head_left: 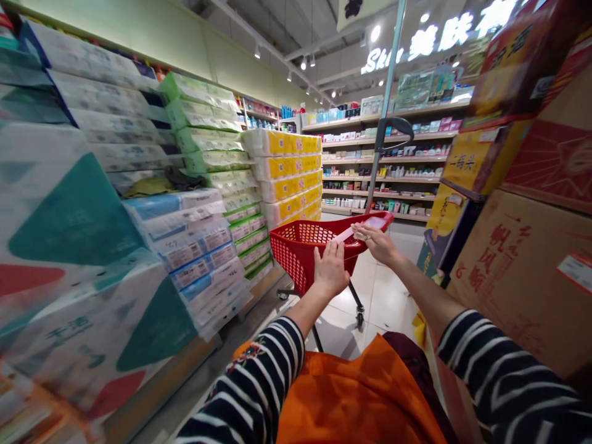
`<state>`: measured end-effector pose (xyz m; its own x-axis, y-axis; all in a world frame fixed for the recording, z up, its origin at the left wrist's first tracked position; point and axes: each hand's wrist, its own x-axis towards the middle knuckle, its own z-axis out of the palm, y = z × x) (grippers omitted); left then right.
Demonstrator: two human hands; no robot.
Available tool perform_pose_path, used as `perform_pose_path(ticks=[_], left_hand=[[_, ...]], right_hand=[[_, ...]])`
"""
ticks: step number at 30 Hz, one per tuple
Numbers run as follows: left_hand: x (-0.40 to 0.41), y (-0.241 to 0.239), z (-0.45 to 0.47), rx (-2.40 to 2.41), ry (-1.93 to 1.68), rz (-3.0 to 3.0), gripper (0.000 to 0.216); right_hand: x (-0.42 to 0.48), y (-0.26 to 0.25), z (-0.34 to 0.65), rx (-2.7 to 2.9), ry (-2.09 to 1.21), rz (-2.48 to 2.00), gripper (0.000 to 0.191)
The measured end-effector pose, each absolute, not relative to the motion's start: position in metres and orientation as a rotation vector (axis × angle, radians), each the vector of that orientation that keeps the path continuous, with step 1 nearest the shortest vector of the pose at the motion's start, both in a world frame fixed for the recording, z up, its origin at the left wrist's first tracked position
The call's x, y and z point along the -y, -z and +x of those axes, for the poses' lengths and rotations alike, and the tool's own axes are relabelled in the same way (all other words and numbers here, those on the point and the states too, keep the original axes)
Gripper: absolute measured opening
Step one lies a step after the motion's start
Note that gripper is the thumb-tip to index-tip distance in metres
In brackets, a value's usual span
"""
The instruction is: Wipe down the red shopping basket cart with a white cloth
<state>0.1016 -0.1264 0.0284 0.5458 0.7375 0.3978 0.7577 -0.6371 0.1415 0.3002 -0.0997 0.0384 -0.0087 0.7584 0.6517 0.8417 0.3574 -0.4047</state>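
A red plastic shopping basket (296,250) on a wheeled frame stands in the aisle ahead of me. My left hand (330,269) grips the basket's near rim with fingers curled over it. My right hand (379,243) is pinched on a thin white slip, perhaps paper or a small pack (358,232), held over the basket's right rim. Both arms wear striped sleeves, and an orange garment (356,394) shows below them.
Stacked tissue and toilet paper packs (185,240) line the left side of the aisle, with yellow packs (291,172) further on. Brown and red cardboard boxes (518,259) crowd the right. Product shelves (398,166) run across the far end, and the basket's black pull handle (393,129) rises behind it.
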Motion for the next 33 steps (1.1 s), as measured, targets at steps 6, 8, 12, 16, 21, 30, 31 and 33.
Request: perform_pose_path(ticks=[6,8,12,16,21,30,31,33], left_hand=[[0.115,-0.024,0.109,1.445,0.621,-2.781,0.083],[0.109,-0.024,0.106,1.497,0.588,-2.771,0.084],[0.105,-0.029,0.096,1.460,0.519,-2.723,0.078],[0.108,-0.034,0.095,1.416,0.443,-2.714,0.078],[0.121,-0.033,0.115,1.395,0.434,-2.711,0.086],[0.118,-0.018,0.122,1.350,0.393,-2.812,0.084],[0.114,-0.016,0.119,1.405,0.347,-2.811,0.086],[0.109,-0.012,0.115,1.449,0.278,-2.818,0.088]], right_hand=[[0.122,-0.041,0.280,1.814,0.194,-1.430,0.050],[0.128,-0.040,0.263,1.881,0.246,-1.380,0.053],[0.134,-0.037,0.237,1.877,0.310,-1.354,0.052],[0.132,-0.039,0.240,1.816,0.252,-1.435,0.046],[0.133,-0.042,0.269,1.771,0.183,-1.474,0.039],[0.145,-0.042,0.321,1.654,0.204,-1.514,0.039],[0.146,-0.042,0.322,1.639,0.255,-1.548,0.040],[0.148,-0.042,0.318,1.620,0.382,-1.630,0.041]])
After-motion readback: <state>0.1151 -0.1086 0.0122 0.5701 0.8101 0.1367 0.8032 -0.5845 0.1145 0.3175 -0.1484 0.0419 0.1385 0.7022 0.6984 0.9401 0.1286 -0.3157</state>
